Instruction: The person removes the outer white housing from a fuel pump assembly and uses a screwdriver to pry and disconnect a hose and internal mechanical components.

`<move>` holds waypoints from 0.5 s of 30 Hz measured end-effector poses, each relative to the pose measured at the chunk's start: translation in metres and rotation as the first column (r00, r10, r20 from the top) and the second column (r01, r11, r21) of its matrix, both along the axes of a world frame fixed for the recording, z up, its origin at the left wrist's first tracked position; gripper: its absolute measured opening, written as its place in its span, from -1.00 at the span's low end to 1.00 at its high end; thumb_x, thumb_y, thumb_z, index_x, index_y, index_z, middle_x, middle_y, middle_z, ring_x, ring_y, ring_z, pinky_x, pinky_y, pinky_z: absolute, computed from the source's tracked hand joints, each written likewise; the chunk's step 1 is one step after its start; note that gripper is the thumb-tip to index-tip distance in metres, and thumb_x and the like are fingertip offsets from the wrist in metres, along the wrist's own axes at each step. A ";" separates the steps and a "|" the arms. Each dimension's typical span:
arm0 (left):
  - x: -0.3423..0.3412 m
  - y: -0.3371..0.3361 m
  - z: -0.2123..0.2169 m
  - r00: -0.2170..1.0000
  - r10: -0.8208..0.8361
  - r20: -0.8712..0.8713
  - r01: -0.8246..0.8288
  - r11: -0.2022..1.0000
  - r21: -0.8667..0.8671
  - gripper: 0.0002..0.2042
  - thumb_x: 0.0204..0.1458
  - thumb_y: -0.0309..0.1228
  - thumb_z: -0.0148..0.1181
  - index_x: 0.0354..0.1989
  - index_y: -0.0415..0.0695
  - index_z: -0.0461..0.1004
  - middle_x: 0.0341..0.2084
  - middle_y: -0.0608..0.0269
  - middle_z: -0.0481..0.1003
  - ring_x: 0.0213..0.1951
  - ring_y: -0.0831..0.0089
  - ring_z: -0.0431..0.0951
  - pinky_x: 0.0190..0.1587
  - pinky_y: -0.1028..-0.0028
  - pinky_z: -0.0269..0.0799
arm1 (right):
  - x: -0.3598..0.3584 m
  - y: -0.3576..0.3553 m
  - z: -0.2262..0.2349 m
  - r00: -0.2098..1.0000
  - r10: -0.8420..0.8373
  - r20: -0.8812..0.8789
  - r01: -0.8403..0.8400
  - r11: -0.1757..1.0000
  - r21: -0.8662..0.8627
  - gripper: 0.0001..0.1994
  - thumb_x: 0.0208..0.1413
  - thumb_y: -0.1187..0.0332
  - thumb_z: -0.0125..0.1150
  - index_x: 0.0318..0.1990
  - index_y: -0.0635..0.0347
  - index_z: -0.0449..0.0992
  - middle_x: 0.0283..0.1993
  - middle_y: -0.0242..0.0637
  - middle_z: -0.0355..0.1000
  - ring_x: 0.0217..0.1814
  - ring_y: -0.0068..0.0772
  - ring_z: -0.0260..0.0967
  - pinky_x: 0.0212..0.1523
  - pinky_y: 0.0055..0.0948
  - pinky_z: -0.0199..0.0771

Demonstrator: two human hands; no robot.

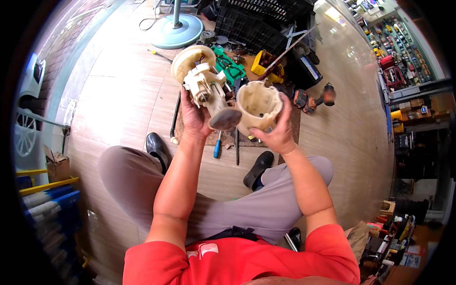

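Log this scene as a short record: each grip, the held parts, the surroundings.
Left grip: holding cream plastic assembly
Right grip: holding open-topped cream cup
Held parts: apart or touching, cannot tell
On floor area: blue-handled screwdriver, cordless power tool
Beyond: green case, yellow bin, black crate, pale blue round base

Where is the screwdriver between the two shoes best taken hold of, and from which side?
Grip the screwdriver by its blue handle, probably from above on the person's side: this thick end lies toward the person, the thin shaft points away. The left hand holds a cream assembly, the right hand a cream cup, so one hand likely needs freeing.
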State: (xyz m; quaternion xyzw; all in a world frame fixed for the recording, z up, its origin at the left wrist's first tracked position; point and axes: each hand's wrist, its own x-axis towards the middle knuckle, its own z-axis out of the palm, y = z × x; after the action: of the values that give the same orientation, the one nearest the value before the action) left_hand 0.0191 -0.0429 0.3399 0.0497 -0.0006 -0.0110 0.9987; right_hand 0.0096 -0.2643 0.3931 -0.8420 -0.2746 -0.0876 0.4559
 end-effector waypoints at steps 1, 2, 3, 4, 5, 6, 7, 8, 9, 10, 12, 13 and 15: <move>0.002 0.000 -0.004 0.998 0.053 -0.029 -0.054 0.999 -0.006 -0.28 0.11 0.24 -0.07 0.29 -0.06 0.23 0.14 0.04 0.38 0.12 0.05 0.40 0.19 -0.01 0.30 | -0.004 0.004 -0.002 0.999 -0.026 0.030 0.028 0.997 -0.078 0.18 -0.35 0.40 0.58 0.39 0.26 -0.23 0.30 0.06 0.11 0.32 -0.11 0.18 0.31 -0.24 0.21; 0.003 0.001 -0.004 0.998 0.057 -0.015 -0.057 0.998 0.006 -0.29 0.11 0.22 -0.06 0.28 -0.07 0.24 0.14 0.05 0.38 0.13 0.06 0.40 0.20 0.00 0.29 | -0.008 0.007 -0.002 0.997 -0.050 0.060 0.058 0.986 -0.154 0.18 -0.35 0.40 0.58 0.39 0.25 -0.22 0.30 0.06 0.12 0.31 -0.09 0.19 0.30 -0.23 0.21; 0.004 0.002 0.000 0.998 0.060 0.000 -0.060 0.998 0.018 -0.30 0.12 0.21 -0.05 0.27 -0.08 0.25 0.14 0.05 0.38 0.14 0.07 0.40 0.21 0.01 0.28 | -0.005 0.005 -0.008 0.999 -0.048 0.012 0.049 0.990 -0.132 0.17 -0.34 0.39 0.58 0.39 0.24 -0.21 0.30 0.05 0.13 0.31 -0.08 0.19 0.29 -0.23 0.22; 0.004 0.004 0.003 0.998 0.065 0.016 -0.065 0.997 0.032 -0.31 0.12 0.20 -0.04 0.26 -0.10 0.26 0.14 0.05 0.38 0.14 0.08 0.40 0.22 0.02 0.27 | 0.001 0.002 -0.021 0.998 -0.044 -0.035 0.040 0.993 -0.107 0.17 -0.34 0.38 0.58 0.40 0.22 -0.20 0.30 0.04 0.14 0.31 -0.08 0.19 0.29 -0.23 0.22; 0.003 0.007 -0.003 0.998 0.005 0.064 -0.005 1.000 -0.008 -0.32 0.13 0.17 -0.04 0.25 -0.12 0.27 0.14 0.07 0.39 0.16 0.09 0.39 0.24 0.04 0.25 | 0.006 -0.001 -0.032 0.996 -0.039 -0.083 0.032 0.996 -0.081 0.16 -0.33 0.37 0.58 0.40 0.21 -0.20 0.29 0.03 0.15 0.31 -0.07 0.19 0.28 -0.23 0.22; 0.003 0.008 -0.004 0.999 0.005 0.054 -0.004 1.000 -0.028 -0.33 0.14 0.16 -0.03 0.25 -0.12 0.27 0.14 0.07 0.39 0.16 0.10 0.39 0.23 0.05 0.25 | 0.009 -0.002 -0.038 0.994 -0.061 -0.095 0.048 0.990 -0.134 0.17 -0.32 0.37 0.58 0.40 0.20 -0.21 0.29 0.03 0.15 0.31 -0.06 0.18 0.29 -0.24 0.21; 0.003 0.009 -0.005 0.999 0.005 0.043 -0.003 0.999 -0.047 -0.33 0.14 0.16 -0.02 0.25 -0.12 0.27 0.14 0.06 0.40 0.15 0.10 0.39 0.23 0.05 0.26 | 0.011 -0.003 -0.044 0.991 -0.084 -0.106 0.063 0.980 -0.187 0.17 -0.31 0.36 0.57 0.41 0.19 -0.22 0.29 0.03 0.16 0.32 -0.04 0.18 0.29 -0.24 0.20; 0.002 0.011 -0.006 0.999 0.005 0.032 -0.003 0.998 -0.066 -0.33 0.14 0.15 -0.02 0.25 -0.12 0.27 0.14 0.06 0.40 0.15 0.10 0.39 0.23 0.05 0.26 | 0.013 -0.003 -0.050 0.988 -0.106 -0.116 0.076 0.968 -0.238 0.17 -0.31 0.35 0.57 0.41 0.18 -0.23 0.29 0.03 0.16 0.32 -0.03 0.17 0.30 -0.25 0.19; 0.002 0.009 -0.006 0.999 -0.008 0.046 0.011 0.997 -0.070 -0.34 0.13 0.15 0.00 0.25 -0.10 0.28 0.13 0.07 0.41 0.14 0.09 0.40 0.21 0.00 0.26 | 0.016 -0.006 -0.057 0.986 -0.110 -0.123 0.072 0.958 -0.278 0.16 -0.30 0.35 0.56 0.40 0.17 -0.22 0.29 0.05 0.15 0.32 -0.02 0.15 0.30 -0.26 0.19; 0.002 0.009 -0.005 0.998 -0.020 0.055 0.023 0.998 -0.064 -0.34 0.13 0.15 0.00 0.25 -0.09 0.27 0.14 0.08 0.40 0.15 0.09 0.39 0.21 -0.01 0.26 | 0.016 -0.008 -0.069 0.980 -0.112 -0.164 0.055 0.947 -0.317 0.14 -0.31 0.33 0.57 0.39 0.18 -0.20 0.28 0.05 0.14 0.32 -0.01 0.15 0.30 -0.26 0.19; 0.001 0.011 -0.004 0.996 -0.043 0.072 0.047 0.998 -0.051 -0.35 0.12 0.14 0.01 0.26 -0.07 0.26 0.16 0.10 0.38 0.15 0.08 0.38 0.20 -0.05 0.25 | 0.016 -0.008 -0.099 0.962 -0.120 -0.245 0.016 0.921 -0.388 0.12 -0.32 0.30 0.57 0.37 0.20 -0.16 0.28 0.06 0.13 0.32 0.00 0.15 0.30 -0.25 0.18; 0.001 0.012 -0.005 0.996 -0.039 0.076 0.041 0.999 -0.024 -0.35 0.12 0.13 0.02 0.26 -0.06 0.26 0.18 0.12 0.36 0.16 0.09 0.37 0.20 -0.06 0.25 | 0.011 -0.005 -0.117 0.962 -0.115 -0.248 -0.023 0.870 -0.493 0.06 -0.29 0.20 0.54 0.34 0.23 -0.09 0.28 0.07 0.10 0.30 0.07 0.14 0.29 -0.24 0.20; 0.001 0.010 -0.006 0.996 -0.030 0.085 0.028 0.999 0.024 -0.36 0.12 0.11 0.04 0.27 -0.04 0.25 0.21 0.16 0.33 0.18 0.09 0.34 0.19 -0.09 0.24 | 0.003 -0.005 -0.151 0.943 -0.031 -0.330 -0.172 0.805 -0.568 0.07 -0.26 0.17 0.51 0.35 0.19 -0.14 0.27 0.09 0.06 0.29 0.13 0.13 0.28 -0.20 0.21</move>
State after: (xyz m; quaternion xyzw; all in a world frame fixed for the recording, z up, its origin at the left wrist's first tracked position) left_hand 0.0200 -0.0333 0.3339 0.0617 -0.0437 -0.0235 0.9969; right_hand 0.0131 -0.2692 0.2422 -0.9333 -0.2411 0.1582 0.2140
